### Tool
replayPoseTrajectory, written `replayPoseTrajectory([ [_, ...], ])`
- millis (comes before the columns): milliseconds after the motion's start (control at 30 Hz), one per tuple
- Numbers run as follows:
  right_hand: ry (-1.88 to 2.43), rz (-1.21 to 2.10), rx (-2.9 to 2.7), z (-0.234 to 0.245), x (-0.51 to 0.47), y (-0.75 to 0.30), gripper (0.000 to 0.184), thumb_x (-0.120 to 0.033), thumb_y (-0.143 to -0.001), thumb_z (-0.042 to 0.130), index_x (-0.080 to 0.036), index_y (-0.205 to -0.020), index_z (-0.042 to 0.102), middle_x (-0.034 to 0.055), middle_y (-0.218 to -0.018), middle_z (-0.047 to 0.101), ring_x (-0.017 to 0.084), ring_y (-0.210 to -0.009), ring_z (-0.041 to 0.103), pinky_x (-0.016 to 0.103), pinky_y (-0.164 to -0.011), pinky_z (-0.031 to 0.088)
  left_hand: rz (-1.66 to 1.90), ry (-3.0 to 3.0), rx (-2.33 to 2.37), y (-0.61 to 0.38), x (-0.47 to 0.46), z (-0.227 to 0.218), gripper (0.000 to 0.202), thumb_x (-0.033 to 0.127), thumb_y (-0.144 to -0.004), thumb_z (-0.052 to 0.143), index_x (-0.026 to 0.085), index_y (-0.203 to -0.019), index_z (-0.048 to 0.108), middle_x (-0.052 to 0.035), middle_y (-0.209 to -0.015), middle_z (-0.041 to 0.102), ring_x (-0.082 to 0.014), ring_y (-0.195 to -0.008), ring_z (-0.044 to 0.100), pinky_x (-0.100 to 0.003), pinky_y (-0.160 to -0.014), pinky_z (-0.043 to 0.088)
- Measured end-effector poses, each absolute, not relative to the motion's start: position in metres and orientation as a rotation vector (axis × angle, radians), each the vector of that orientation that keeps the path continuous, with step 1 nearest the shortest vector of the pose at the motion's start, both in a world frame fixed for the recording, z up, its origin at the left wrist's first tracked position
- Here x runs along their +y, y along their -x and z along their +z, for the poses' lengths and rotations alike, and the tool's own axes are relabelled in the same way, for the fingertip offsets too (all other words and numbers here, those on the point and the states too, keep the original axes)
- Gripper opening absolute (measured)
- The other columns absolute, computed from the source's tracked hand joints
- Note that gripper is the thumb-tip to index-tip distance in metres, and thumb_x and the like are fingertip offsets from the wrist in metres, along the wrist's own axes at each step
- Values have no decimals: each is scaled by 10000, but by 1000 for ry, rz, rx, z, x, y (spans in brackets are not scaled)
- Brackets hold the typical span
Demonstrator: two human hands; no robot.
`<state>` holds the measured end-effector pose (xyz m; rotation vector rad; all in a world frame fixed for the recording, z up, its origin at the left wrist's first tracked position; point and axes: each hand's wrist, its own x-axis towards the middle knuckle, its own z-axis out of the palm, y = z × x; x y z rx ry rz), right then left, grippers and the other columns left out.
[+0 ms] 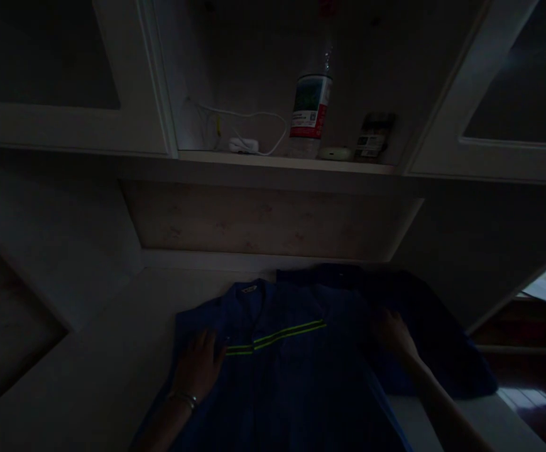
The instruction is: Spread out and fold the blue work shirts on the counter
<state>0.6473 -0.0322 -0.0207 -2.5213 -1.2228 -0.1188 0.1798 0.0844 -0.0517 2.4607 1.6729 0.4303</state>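
A blue work shirt with two yellow-green stripes across the chest lies spread on a pale surface, its collar toward the back. My left hand, a bracelet at its wrist, rests flat on the left chest and shoulder area, fingers spread. At the shirt's right shoulder is my right hand; its fingers are dim and blurred against the dark cloth, so their grip is unclear. A darker folded garment lies behind and right of the shirt, partly under it.
Above the surface runs an open shelf with a labelled plastic bottle, a small jar, a pale round object and a white charger with a cable. Cabinet doors flank it.
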Motion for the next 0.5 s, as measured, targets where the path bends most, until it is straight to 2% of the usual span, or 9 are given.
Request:
replayPoseTrajectory([
  [67,2526,-219,-1299,-23,-12,-628,511,-382,-949,331,-114,-1353,493,220,-1352,496,345,-1165,542,492,-938,456,287,-2488,1738,-174,93,-69,609,492,-891,384,85,-1321,527,-194,-1412,507,-320,-1295,478,-502,-1073,374],
  [167,2474,-310,-1529,-32,21,-596,511,-406,-960,286,-215,-1407,445,121,-1489,394,313,-1340,378,565,-1095,268,228,-2496,1744,-170,94,-87,629,525,-877,379,118,-1332,528,-161,-1448,479,-315,-1352,413,-518,-1123,298],
  [233,2492,-218,-1652,-46,36,-582,510,-432,-963,285,-282,-1438,398,78,-1539,327,309,-1404,273,660,-1098,149,285,-2464,1718,-166,95,-91,530,431,-898,353,149,-1294,566,-115,-1429,514,-264,-1333,446,-458,-1132,309],
  [333,2572,3,-1769,-73,46,-577,479,-382,-963,293,-363,-1430,396,34,-1567,277,311,-1439,187,729,-1059,95,445,-2321,1748,-140,107,-86,453,314,-911,284,202,-1208,608,-60,-1319,614,-183,-1187,580,-339,-1060,408],
  [400,2596,65,-1861,-86,47,-581,471,-319,-955,301,-390,-1399,438,5,-1571,268,315,-1447,159,749,-1045,70,572,-2224,1889,-104,120,-79,462,339,-909,262,178,-1169,608,-90,-1245,649,-194,-1117,615,-332,-1025,432],
  [500,2625,67,-1880,-95,48,-587,485,-307,-959,277,-393,-1416,412,-1,-1583,228,317,-1453,138,774,-1026,55,563,-2081,2154,-28,141,-76,442,381,-850,323,129,-1007,651,-159,-1108,689,-277,-1039,639,-398,-979,454],
])
